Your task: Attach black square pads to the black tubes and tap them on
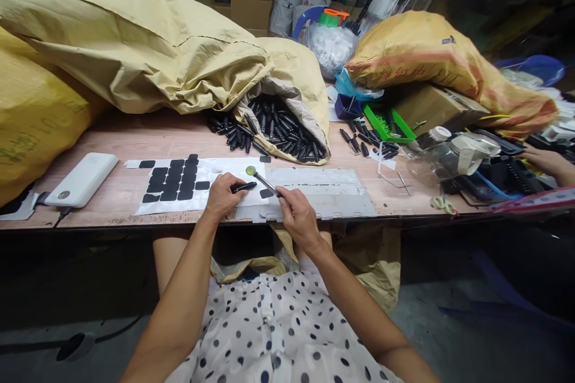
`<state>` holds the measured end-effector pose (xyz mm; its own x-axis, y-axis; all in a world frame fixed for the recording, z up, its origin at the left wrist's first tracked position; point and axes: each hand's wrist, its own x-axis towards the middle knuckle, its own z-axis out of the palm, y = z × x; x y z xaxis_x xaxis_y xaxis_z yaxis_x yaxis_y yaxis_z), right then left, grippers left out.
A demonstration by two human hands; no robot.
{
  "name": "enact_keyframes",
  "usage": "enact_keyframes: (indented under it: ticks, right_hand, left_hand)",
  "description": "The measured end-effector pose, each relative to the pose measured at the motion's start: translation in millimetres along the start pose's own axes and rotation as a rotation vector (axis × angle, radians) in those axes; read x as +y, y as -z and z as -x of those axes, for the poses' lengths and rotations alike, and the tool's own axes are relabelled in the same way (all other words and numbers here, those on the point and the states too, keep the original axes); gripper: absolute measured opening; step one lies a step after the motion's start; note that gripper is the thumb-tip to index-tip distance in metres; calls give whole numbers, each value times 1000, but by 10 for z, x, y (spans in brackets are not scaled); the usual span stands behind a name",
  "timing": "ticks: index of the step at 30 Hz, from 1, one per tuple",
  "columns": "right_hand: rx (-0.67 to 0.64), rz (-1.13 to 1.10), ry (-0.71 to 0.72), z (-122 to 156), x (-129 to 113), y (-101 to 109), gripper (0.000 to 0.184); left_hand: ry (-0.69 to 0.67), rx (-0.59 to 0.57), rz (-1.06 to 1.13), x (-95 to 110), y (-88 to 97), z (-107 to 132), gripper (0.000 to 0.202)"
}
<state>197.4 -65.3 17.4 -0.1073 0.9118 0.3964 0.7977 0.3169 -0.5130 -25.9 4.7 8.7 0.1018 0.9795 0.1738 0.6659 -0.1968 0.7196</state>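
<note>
My left hand is closed around a short black tapered tube, which points to the right above the grey sheet. In my right hand is a hammer-like tool with a thin metal shaft and a round yellow-green head; its head is just above the black tube. Beneath my hands lie a white sheet with rows of black rounded pads and a grey sheet. One loose black pad lies near the shaft. Many similar black tubes spill from a sack's mouth.
A large tan sack covers the table's back left. A white power bank with a cable lies left. On the right are a green tray, a clear plastic jug, a tape roll and another person's hand.
</note>
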Motion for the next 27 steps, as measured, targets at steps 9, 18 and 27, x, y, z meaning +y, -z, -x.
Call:
enact_keyframes:
  ticks: [9,18,27]
  right_hand:
    - [-99,-55,-40,77,-123,-2,39]
    - [-64,106,1,125,-160,-30,40]
    - [-13,98,-34,148,-72,45,42]
  left_hand:
    - [66,-9,31,-8,-18,-33,6]
    - [82,-3,54,13,-9,-39,6]
    - [82,30,67,-16,-48,-35,10]
